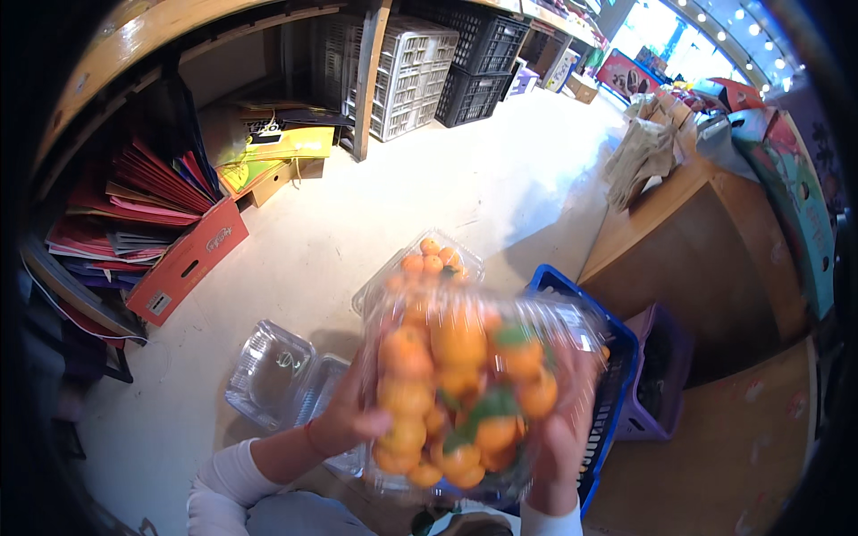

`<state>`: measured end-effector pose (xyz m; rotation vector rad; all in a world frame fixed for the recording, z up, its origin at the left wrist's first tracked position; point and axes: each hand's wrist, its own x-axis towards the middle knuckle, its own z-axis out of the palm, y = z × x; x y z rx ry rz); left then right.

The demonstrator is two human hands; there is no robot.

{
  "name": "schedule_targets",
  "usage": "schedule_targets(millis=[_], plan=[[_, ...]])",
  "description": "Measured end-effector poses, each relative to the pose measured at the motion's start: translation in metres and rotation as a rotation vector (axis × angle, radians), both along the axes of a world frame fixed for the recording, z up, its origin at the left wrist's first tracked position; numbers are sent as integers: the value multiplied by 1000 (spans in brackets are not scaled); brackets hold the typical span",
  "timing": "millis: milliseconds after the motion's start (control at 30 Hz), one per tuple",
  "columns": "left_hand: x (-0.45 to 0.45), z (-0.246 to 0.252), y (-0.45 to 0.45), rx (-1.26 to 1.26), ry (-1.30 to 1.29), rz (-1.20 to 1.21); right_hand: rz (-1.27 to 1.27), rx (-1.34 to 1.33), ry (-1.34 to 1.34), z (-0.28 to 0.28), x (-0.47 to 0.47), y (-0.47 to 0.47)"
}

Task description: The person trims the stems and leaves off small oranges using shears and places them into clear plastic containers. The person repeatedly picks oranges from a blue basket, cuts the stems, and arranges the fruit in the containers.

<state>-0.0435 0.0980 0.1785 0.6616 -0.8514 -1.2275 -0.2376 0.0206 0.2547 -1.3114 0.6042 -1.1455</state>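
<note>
A clear plastic clamshell box full of small orange citrus fruits, some with green leaves, is held up close to me, blurred by motion. My left hand grips its left side. Against the right side is my right hand, its fingers partly seen through the plastic. Behind the held box, another clear box with orange fruits stands on the floor, partly hidden. An opened clear clamshell lies at the left, its other half running behind my left arm.
A blue plastic crate stands at my right, beside a purple box and a wooden counter. A red carton of folded bags sits at left. White and black crates stand under the shelf.
</note>
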Motion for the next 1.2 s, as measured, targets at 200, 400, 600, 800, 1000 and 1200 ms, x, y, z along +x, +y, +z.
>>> schedule_targets(millis=[200,400,600,800,1000,1200], plan=[[1,10,-13,60,236,-80,55,67,105,10,8,-23],[-2,2,-10,82,390,-178,101,159,167,6,-3,-18],[-7,-13,-5,152,481,-230,147,305,245,3,-3,-34],[3,-1,0,151,372,-244,74,265,74,7,-1,-25],[6,-30,37,174,586,-299,145,589,-253,-3,22,-28],[21,-63,47,166,597,-126,70,579,-384,-46,44,-9]])
